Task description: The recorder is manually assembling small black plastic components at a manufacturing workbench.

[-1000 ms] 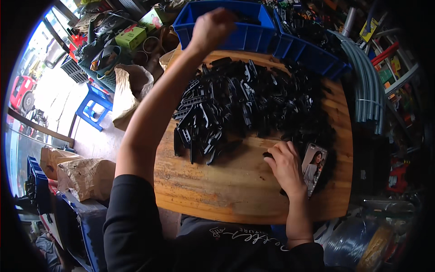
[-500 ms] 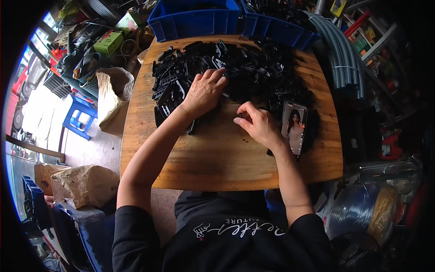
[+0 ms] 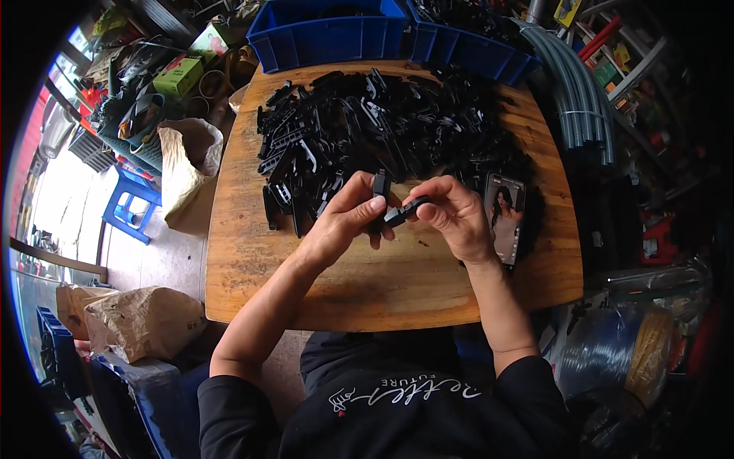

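Close together over the near middle of the wooden table point(image 3: 329, 294), my two hands each grip a black plastic piece. My left hand point(image 3: 345, 214) pinches one short black plastic part point(image 3: 381, 183), its end standing up past the thumb. Between the thumb and fingers of my right hand point(image 3: 453, 218) is another black plastic part point(image 3: 405, 211), tilted, its lower end reaching the left fingers. Whether the two parts are joined cannot be made out. Beyond the hands spreads a heap of black plastic parts point(image 3: 306, 145), many of them long and narrow.
A phone point(image 3: 506, 218) with a lit screen leans by the heap, right of my right hand. Blue bins point(image 3: 329, 46) line the table's far edge. Grey hoses point(image 3: 577, 99) hang at the right. Paper bags point(image 3: 145, 321) and a blue stool point(image 3: 131, 205) stand at the left.
My left hand has drawn back from the heap toward me and now holds a black part. My right hand has turned and lifted its part to meet it.
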Action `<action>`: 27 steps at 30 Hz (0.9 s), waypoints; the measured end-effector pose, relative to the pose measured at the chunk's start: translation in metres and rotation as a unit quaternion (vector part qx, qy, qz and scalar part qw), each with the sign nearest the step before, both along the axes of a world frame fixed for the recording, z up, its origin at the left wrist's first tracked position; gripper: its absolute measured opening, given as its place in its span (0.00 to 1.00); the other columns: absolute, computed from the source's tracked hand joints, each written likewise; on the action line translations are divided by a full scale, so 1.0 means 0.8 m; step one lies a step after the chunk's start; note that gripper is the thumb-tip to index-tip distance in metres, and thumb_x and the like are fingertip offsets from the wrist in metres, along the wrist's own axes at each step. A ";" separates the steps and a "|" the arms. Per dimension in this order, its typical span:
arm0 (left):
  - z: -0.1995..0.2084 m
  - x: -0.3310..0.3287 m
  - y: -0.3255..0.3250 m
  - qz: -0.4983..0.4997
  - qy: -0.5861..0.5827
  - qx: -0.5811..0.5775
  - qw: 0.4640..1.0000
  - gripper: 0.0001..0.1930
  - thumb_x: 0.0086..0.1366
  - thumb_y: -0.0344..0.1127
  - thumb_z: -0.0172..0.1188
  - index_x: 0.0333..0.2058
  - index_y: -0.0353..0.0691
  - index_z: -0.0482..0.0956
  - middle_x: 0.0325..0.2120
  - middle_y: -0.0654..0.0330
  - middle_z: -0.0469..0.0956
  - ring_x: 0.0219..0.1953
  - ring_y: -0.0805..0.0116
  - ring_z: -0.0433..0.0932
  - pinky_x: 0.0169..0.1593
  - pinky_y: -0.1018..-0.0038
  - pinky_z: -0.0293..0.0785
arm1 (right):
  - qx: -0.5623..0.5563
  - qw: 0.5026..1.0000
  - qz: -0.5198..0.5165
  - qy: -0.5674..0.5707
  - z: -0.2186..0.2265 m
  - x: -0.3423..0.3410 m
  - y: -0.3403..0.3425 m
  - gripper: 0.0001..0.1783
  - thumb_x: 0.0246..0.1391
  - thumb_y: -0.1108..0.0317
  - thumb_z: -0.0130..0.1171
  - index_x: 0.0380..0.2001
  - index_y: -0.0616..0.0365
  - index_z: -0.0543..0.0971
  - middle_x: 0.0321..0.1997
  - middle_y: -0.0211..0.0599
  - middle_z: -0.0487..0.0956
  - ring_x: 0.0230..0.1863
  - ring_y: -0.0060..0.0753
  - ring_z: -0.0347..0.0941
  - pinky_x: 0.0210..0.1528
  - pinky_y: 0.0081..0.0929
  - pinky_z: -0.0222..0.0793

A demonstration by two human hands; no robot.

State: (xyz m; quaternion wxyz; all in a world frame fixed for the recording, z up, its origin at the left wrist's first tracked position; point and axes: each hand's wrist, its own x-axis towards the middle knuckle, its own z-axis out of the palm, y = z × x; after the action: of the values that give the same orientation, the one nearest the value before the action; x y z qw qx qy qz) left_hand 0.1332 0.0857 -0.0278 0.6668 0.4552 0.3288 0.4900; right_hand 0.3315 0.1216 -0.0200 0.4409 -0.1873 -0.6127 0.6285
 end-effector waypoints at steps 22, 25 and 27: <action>-0.026 0.013 -0.008 0.114 0.332 0.282 0.893 0.15 0.63 0.38 0.54 0.39 0.35 0.60 0.27 0.46 0.72 0.30 0.42 0.72 0.31 0.60 0.67 | 0.197 0.950 -0.172 -0.171 -0.014 -0.016 -0.008 0.12 0.49 0.74 0.63 0.38 0.63 0.78 0.35 0.28 0.73 0.35 0.19 0.69 0.38 0.14 0.67; -0.022 0.012 -0.009 0.089 0.317 0.256 0.909 0.13 0.64 0.35 0.53 0.39 0.35 0.59 0.24 0.46 0.72 0.29 0.41 0.71 0.29 0.59 0.65 | 0.176 0.956 -0.167 -0.165 -0.012 -0.019 -0.006 0.18 0.49 0.71 0.64 0.44 0.64 0.74 0.35 0.27 0.73 0.36 0.18 0.69 0.40 0.14 0.66; -0.023 0.012 -0.011 0.088 0.313 0.249 0.912 0.13 0.64 0.34 0.53 0.39 0.35 0.59 0.23 0.46 0.71 0.28 0.40 0.70 0.28 0.59 0.64 | 0.147 0.962 -0.169 -0.154 -0.011 -0.017 -0.005 0.22 0.49 0.69 0.64 0.46 0.64 0.72 0.35 0.27 0.73 0.37 0.17 0.68 0.41 0.14 0.66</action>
State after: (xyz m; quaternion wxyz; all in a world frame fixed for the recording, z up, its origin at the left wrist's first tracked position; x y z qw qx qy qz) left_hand 0.1427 0.0773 -0.0459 0.3495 0.7056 0.4267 0.4449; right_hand 0.3177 0.1178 -0.0288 0.4633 -0.3160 -0.7184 0.4115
